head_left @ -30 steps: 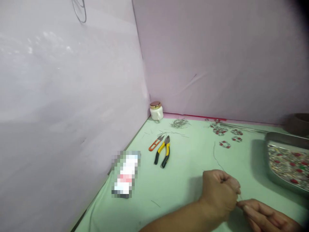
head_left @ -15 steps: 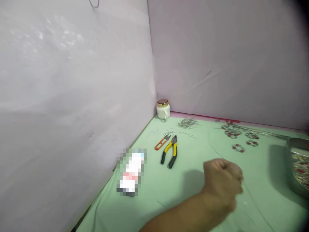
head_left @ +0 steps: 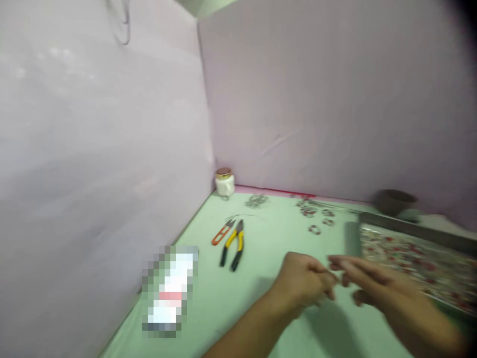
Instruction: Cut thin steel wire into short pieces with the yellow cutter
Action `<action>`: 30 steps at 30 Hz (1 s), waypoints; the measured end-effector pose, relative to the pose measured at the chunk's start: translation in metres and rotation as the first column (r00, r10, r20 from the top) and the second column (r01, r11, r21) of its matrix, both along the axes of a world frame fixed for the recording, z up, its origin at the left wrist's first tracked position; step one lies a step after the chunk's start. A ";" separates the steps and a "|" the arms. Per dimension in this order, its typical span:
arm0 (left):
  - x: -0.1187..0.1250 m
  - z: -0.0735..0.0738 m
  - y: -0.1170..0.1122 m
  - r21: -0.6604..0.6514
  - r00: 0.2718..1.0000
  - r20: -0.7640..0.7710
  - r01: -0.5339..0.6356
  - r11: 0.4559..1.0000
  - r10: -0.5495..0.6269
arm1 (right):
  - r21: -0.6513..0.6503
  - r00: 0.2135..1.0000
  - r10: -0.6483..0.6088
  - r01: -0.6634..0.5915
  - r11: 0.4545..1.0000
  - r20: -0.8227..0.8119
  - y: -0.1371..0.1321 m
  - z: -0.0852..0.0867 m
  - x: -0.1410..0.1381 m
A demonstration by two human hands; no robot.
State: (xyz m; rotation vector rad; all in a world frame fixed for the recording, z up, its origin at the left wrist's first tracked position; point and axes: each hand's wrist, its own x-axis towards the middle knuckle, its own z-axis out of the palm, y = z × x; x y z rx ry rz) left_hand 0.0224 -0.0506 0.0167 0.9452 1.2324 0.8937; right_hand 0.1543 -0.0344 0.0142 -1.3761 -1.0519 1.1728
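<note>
Head view: left hand (head_left: 303,281) curled, fingertips touching right hand (head_left: 376,286); both blurred.

Yellow-black pliers (head_left: 233,245), orange snips (head_left: 220,233), green table (head_left: 261,308)

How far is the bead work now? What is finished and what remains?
Done, it seems: several small red-and-silver beaded rings lie on the green table. In hand: the left hand and right hand meet at the fingertips; anything between them is too blurred to tell. Left: the metal tray holds many loose beads.
</note>
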 end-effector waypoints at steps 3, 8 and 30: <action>0.001 0.002 0.002 0.064 0.996 -0.088 0.009 0.998 -0.004 | 0.018 0.965 0.261 -0.262 0.965 0.033 0.000 0.004 -0.012; 0.005 -0.003 0.009 0.117 0.993 -0.120 0.036 0.992 -0.022 | 0.057 0.941 0.338 -0.338 0.939 0.017 0.004 -0.002 -0.010; 0.030 0.002 -0.011 0.249 0.894 -0.433 0.242 0.938 -0.115 | -0.031 0.881 0.071 -0.097 0.995 -0.468 0.005 0.004 0.003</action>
